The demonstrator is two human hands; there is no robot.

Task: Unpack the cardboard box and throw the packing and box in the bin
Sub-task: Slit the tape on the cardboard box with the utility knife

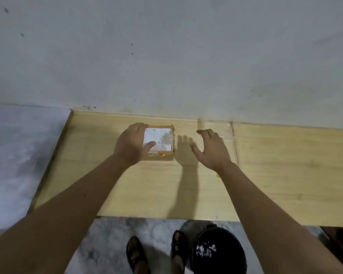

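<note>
A small brown cardboard box (162, 142) with a white label and clear tape on top lies near the far edge of the light wooden table (285, 175). My left hand (130, 144) grips its left side, thumb resting on the label and fingers curled over the far edge. My right hand (210, 149) hovers open a short way to the right of the box, fingers spread, not touching it. A black round bin (219, 252) with white scraps inside stands on the floor below the table's front edge.
The table backs onto a plain grey wall (166, 56). Its left end stops at about a quarter of the view, with grey marbled floor (18, 155) beyond. My feet in dark sandals (137, 254) stand just left of the bin.
</note>
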